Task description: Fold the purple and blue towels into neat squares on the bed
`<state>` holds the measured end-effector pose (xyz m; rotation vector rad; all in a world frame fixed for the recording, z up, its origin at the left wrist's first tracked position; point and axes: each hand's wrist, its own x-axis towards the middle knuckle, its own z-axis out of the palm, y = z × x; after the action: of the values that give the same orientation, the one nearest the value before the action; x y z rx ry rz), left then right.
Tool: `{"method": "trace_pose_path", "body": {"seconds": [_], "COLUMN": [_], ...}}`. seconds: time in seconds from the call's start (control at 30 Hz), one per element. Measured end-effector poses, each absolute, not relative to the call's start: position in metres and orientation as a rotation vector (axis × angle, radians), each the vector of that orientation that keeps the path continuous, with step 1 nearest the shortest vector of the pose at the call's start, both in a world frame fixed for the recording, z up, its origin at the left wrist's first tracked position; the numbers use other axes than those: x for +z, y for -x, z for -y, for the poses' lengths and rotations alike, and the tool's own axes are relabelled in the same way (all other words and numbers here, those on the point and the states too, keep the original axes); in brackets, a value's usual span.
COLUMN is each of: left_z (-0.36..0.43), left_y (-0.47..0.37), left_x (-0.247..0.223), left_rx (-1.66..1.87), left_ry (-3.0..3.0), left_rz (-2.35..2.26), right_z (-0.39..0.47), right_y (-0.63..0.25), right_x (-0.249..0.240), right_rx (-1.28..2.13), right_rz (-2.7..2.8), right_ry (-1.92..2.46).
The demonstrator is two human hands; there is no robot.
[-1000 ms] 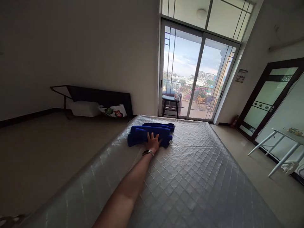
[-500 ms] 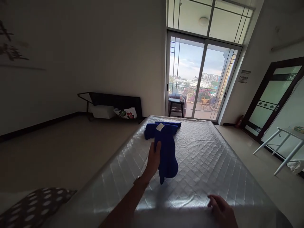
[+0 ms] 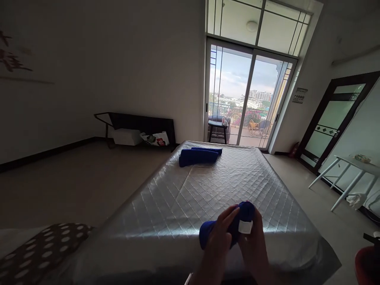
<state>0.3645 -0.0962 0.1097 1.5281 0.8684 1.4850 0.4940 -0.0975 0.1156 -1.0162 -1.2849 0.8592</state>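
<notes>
Low over the near part of the table (image 3: pixel 225 174), both my hands grip a rolled-up blue cloth (image 3: pixel 246 210) with a white label on it. My left hand (image 3: pixel 219 231) is wrapped over its left side, and a loose end sticks out beyond that hand. On the right, my right hand (image 3: pixel 255 233) closes around the other side, beside the label; some of its fingers are hidden. Farther off, more folded blue cloth (image 3: pixel 198 157) lies on the silver, quilted table cover, apart from my hands.
A black rack (image 3: pixel 142 126) holding a white box and a bag stands by the left wall. A brown polka-dot cushion (image 3: pixel 44 245) is at lower left. To the right are a pale-legged table (image 3: pixel 350 162) and a red container (image 3: pixel 363 261). Beyond is a sliding glass door (image 3: pixel 228 95).
My left hand has brought the labelled blue cloth nearer and to the right. My right hand has taken hold of it too. The cloth, hanging down before, is now bunched in a roll.
</notes>
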Motion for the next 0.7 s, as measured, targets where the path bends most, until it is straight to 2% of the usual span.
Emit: {"method": "trace_pose_path", "body": {"seconds": [0.4, 0.7], "left_z": [0.137, 0.158], "left_y": [-0.348, -0.328], "left_x": [0.125, 0.148], "left_rx": [1.661, 1.671], "left_ry": [-1.913, -1.883], "left_rz": [-1.386, -1.251], "right_z": [0.114, 0.119], "right_y": [-0.502, -0.516], "right_x": [0.119, 0.137], "right_rx": [0.668, 0.412], "right_rz": [1.368, 1.690], "right_ry": [0.951, 0.796]}}
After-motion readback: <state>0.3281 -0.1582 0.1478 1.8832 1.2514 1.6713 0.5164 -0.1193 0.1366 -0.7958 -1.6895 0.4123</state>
